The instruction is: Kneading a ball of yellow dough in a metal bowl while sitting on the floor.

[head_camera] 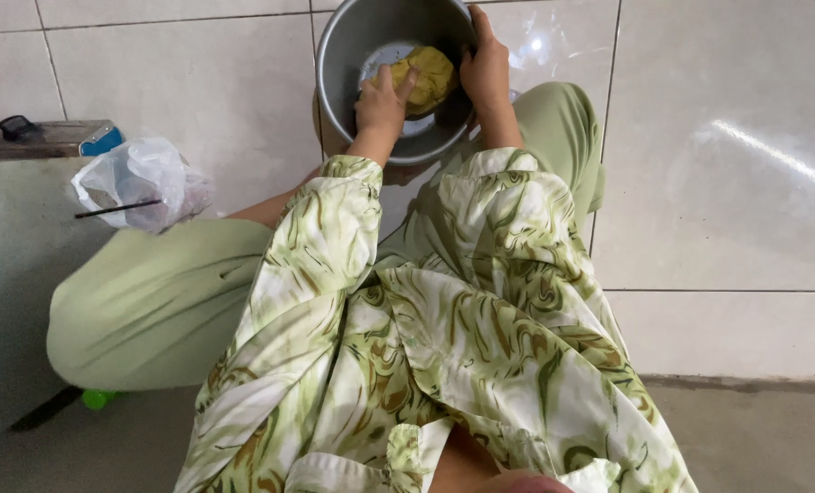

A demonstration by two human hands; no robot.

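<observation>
Pot (352, 82): the landmark here, a round grey metal one lying tilted on the pale floor tiles (718, 183), mouth toward me, at the top of my view. Inside it I see a yellow sponge (425, 78) against the pot's bottom. My left hand (382, 102) is inside the pot, fingers pressed together and laid on the sponge's left side, pushing it onto the metal. My right hand (487, 68) grips the pot's right rim, fingers curled over the edge; I cannot tell how the thumb sits. Back from the pot toward me run both sleeves (334, 228), white cloth with green and brown swirls, and the same cloth spreads over my lap. Beneath it are light green trousers (152, 301), one knee left of the pot and nearer me, the other just right of the pot. Well left of the pot lies a crumpled clear plastic bag (138, 187) with a thin dark stick (115, 209) across it. Beyond the bag, a low ledge (33, 140) carries a small dark object (16, 126) and something blue (102, 141); I cannot tell what these are.
</observation>
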